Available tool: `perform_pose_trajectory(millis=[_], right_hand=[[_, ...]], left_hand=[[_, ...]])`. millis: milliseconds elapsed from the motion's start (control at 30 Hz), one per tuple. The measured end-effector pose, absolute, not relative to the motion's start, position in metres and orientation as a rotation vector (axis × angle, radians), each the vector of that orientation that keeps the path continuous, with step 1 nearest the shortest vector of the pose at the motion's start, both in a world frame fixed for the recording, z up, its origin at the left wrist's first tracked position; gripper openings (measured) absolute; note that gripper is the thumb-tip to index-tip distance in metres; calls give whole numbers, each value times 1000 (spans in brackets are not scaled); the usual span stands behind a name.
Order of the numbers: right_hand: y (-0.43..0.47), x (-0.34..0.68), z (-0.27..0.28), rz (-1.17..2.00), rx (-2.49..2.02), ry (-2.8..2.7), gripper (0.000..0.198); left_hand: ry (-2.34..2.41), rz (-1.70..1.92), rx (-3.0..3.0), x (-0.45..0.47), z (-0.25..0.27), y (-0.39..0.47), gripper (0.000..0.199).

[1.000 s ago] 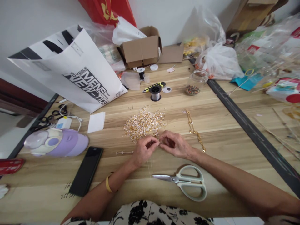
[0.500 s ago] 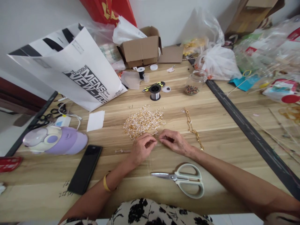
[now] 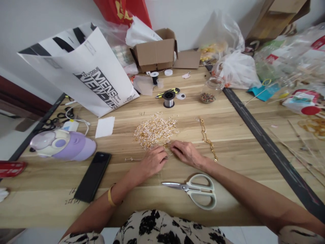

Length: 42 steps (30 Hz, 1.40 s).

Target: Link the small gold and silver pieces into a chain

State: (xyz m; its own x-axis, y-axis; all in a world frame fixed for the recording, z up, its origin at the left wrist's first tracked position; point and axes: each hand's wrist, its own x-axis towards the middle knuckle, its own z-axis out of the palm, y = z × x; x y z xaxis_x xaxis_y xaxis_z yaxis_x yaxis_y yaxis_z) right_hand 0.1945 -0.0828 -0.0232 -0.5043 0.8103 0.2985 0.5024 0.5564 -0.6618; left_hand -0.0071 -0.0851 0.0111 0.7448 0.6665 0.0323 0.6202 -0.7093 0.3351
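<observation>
A heap of small gold and silver findings (image 3: 154,130) lies on the table just beyond my hands. My left hand (image 3: 154,160) is closed, its fingertips pressed together low over the wood. From under it a thin silvery chain (image 3: 133,159) runs out to the left, and a short stretch also shows between the two hands. My right hand (image 3: 186,153) is closed beside it, fingertips down at the heap's near edge; what they pinch is hidden. Right of this hand lies a gold link chain (image 3: 208,140). Scissors (image 3: 193,190) with pale handles rest nearer my body, blades pointing left.
A black phone (image 3: 93,177) and a purple bottle (image 3: 68,145) lie at left, by a large white bag (image 3: 83,74). Behind the heap are a wire spool (image 3: 169,100), yellow-black pliers (image 3: 162,92) and a bead jar (image 3: 212,89). Plastic bags (image 3: 237,69) crowd the back right.
Both hands have lowered slightly towards the table, and the left fingers have turned downward. The whole view has shifted a little. The heap and scissors appear to lie as before.
</observation>
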Motion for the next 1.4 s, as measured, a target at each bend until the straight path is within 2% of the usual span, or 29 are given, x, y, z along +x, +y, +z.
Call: perform_pose_trajectory(millis=[200, 600, 1033, 1400], right_hand=[[-83, 191, -26, 531, -1015, -2275, 16], [-86, 192, -23, 488, -947, -2331, 14], [-86, 195, -19, 476, -873, -2340, 15], [-89, 195, -20, 358, -843, -2424, 19]], left_hand=[[956, 52, 2635, -15, 17, -85, 11], [808, 48, 2387, -21, 30, -77, 10], [1054, 334, 1966, -44, 31, -47, 16], [1127, 322, 2198, -43, 35, -46, 9]])
